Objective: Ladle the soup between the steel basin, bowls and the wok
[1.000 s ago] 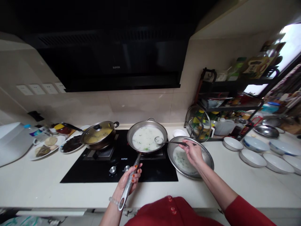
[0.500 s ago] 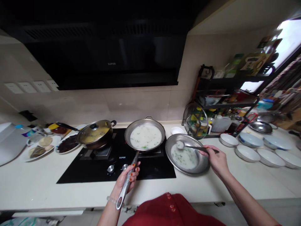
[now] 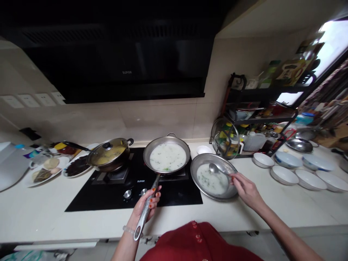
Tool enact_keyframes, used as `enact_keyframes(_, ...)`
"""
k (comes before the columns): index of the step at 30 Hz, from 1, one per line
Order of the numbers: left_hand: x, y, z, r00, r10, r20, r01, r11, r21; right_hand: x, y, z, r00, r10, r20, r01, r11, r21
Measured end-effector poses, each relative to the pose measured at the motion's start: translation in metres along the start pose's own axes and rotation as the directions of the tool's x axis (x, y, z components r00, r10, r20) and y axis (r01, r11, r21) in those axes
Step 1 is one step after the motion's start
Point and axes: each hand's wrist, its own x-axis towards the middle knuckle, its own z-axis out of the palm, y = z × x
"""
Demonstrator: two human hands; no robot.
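My left hand (image 3: 146,206) is wrapped round the long metal handle of a frying pan (image 3: 148,159), which stands on the right burner. White liquid (image 3: 168,156) with green bits fills the pan. To its right, a wide steel basin (image 3: 228,194) holds a similar white, green-flecked liquid (image 3: 210,183). My right hand (image 3: 244,190) grips a metal spoon (image 3: 213,168) by its handle, at the basin's right rim. The spoon's bowl is over the liquid inside the basin; whether it touches the surface I cannot tell.
A lidded pan (image 3: 110,156) sits on the left burner of the black cooktop (image 3: 106,199). Plates of food (image 3: 45,174) lie farther left. Several white bowls (image 3: 284,175) stand at the right, before a spice rack (image 3: 261,121). A glass lid (image 3: 225,137) leans by the rack.
My right hand has shifted slightly left and down. The spoon's bowl, which held white liquid, now shows bare metal and has turned. My left hand keeps its hold on the pan handle.
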Motion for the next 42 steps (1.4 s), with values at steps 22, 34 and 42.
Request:
enact_keyframes(22,0.000,-0.001,0.006,1.000,0.002,-0.019,-0.002,1.000,0.010,0.070,-0.045,0.140,0.996,0.085,-0.009,-0.075,0.923,0.378)
enact_keyframes(34,-0.001,-0.001,0.006,1.000,-0.025,-0.015,0.024,1.000,-0.009,0.078,-0.033,0.148,0.867,0.487,-0.100,-0.297,0.669,0.681)
enact_keyframes(42,-0.003,-0.002,0.009,0.999,-0.009,-0.037,0.008,1.000,-0.010,0.072,-0.038,0.137,0.891,0.439,-0.117,-0.273,0.725,0.633)
